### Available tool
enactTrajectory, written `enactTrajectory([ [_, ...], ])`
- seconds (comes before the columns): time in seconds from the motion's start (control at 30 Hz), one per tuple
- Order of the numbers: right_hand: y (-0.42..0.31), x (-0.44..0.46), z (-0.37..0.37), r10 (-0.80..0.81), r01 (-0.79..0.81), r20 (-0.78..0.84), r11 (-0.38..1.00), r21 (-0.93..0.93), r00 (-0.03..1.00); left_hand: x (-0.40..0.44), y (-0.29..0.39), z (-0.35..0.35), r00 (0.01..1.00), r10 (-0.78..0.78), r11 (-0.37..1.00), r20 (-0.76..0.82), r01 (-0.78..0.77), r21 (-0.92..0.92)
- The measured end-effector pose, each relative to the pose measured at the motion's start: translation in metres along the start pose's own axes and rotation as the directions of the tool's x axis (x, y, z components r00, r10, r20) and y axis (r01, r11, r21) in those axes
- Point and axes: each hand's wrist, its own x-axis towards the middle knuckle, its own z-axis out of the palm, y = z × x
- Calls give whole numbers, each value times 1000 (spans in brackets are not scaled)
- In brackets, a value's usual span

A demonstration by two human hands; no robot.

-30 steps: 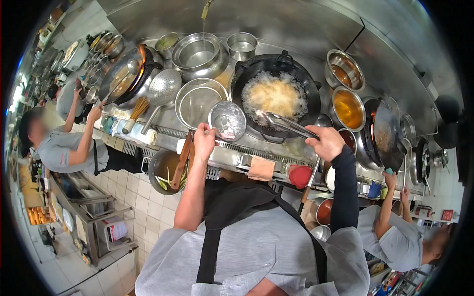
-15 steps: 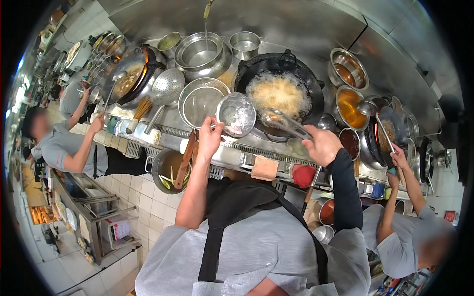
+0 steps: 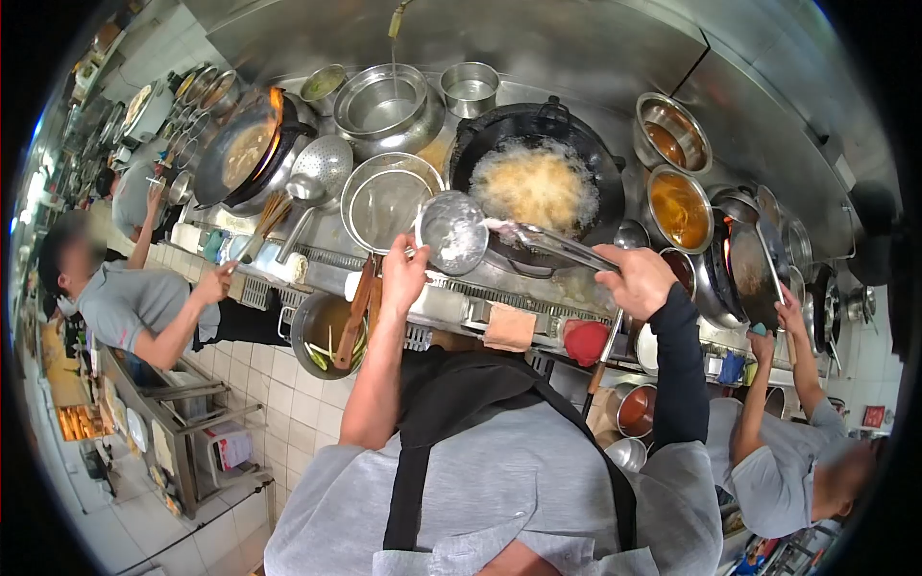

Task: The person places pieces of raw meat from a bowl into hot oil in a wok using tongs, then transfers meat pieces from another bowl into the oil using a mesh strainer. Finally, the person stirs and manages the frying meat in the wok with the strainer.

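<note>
My left hand [image 3: 407,276] grips the rim of a small metal bowl [image 3: 451,240], tilted toward me, with white floury residue inside. Closed around a pair of metal tongs [image 3: 562,248] is my right hand [image 3: 638,281]. The tongs' tips are at the bowl's right rim, with a pale pinkish, white-coated piece of food [image 3: 501,228] at them. Just beyond, a black wok [image 3: 612,182] holds bubbling oil and pale golden frying food [image 3: 534,189]. Left of the bowl lies a round mesh strainer [image 3: 384,206] over a metal container.
A perforated skimmer [image 3: 327,165] and a bamboo brush [image 3: 273,213] lie to the left. Metal bowls of orange liquid [image 3: 681,206] and brown sauce [image 3: 666,142] stand right of the wok. One co-worker [image 3: 144,298] works at the left, another [image 3: 778,470] at the right.
The tongs have moved left from over the oil to the bowl's rim, and now have a coated piece at their tips. The left co-worker's ladle has left its wok and moved right.
</note>
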Motion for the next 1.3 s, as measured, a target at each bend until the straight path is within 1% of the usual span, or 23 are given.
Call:
enactTrajectory([
  [0.07, 23, -7, 0, 131, -131, -17, 991, -12, 991, -5, 0, -8, 1000, -18, 999, -24, 19, 43],
  [0.2, 80, 9, 22, 317, -323, -62, 939, -119, 946, -9, -15, -16, 995, -95, 985, 6, 94, -144],
  [0.27, 121, 34, 49, 324, -332, -74, 931, -152, 943, -13, -13, -13, 994, -109, 983, -1, 107, -149],
  [0.33, 152, 55, 80, 399, -416, -145, 902, -116, 905, -20, -11, -9, 995, -101, 986, 2, 100, -135],
  [0.37, 162, 58, 92, 426, -454, -258, 889, -56, 867, -21, -9, -5, 996, -94, 987, 0, 93, -131],
  [0.47, 150, 30, 81, 445, -423, -425, 893, 151, 788, -34, 0, -2, 991, -123, 978, -52, 112, -179],
  [0.53, 144, -10, 68, 485, -411, -373, 873, 263, 791, -46, 9, -1, 984, -140, 976, -113, 118, -184],
  [0.57, 139, -37, 64, 445, -355, -394, 891, 283, 804, -52, 14, -2, 976, -167, 975, -141, 141, -173],
  [0.63, 118, -84, 44, 480, -387, -205, 845, 369, 853, -59, 7, -12, 963, -201, 968, -180, 167, -188],
  [0.67, 115, -101, 42, 527, -469, -100, 816, 339, 844, -60, -1, -17, 959, -213, 960, -186, 170, -225],
  [0.73, 123, -126, 63, 478, -438, -107, 859, 266, 872, -65, 8, -18, 951, -258, 907, -169, 178, -382],
  [0.77, 127, -128, 72, 489, -462, -33, 842, 281, 872, -64, 8, -19, 951, -269, 893, -153, 187, -408],
  [0.83, 147, -122, 112, 492, -488, 49, 835, 255, 869, -57, 4, -23, 951, -290, 861, -107, 211, -462],
  [0.87, 156, -109, 139, 594, -605, 116, 778, 172, 796, -51, 0, -25, 960, -275, 851, -56, 216, -478],
  [0.93, 149, -87, 175, 619, -628, 129, 730, 271, 775, -36, -7, -23, 970, -238, 826, 57, 233, -513],
  [0.97, 155, -77, 216, 662, -649, 50, 714, 264, 748, -36, 11, -11, 964, -255, 831, 76, 258, -493],
  [1.0, 161, -73, 252, 633, -613, 33, 734, 291, 774, -29, 10, -7, 964, -234, 825, 123, 265, -499],
  [1.03, 153, -72, 273, 677, -640, 19, 686, 346, 736, -24, 8, -3, 961, -214, 819, 178, 275, -503],
  [1.07, 143, -76, 297, 723, -647, -73, 654, 392, 687, -19, 5, 1, 952, -192, 815, 237, 289, -502],
  [1.13, 87, -101, 278, 767, -683, -192, 636, 359, 612, -19, 19, 13, 905, -174, 836, 387, 344, -428],
  [1.17, 77, -113, 300, 780, -660, -296, 625, 417, 551, -23, 24, 20, 875, -167, 841, 455, 367, -398],
  [1.27, 23, -158, 338, 850, -613, -288, 520, 595, 441, -15, -6, 35, 709, -166, 868, 685, 435, -241],
  [1.3, -2, -172, 349, 891, -665, -229, 447, 598, 393, -28, -2, 45, 682, -187, 888, 707, 425, -175],
])
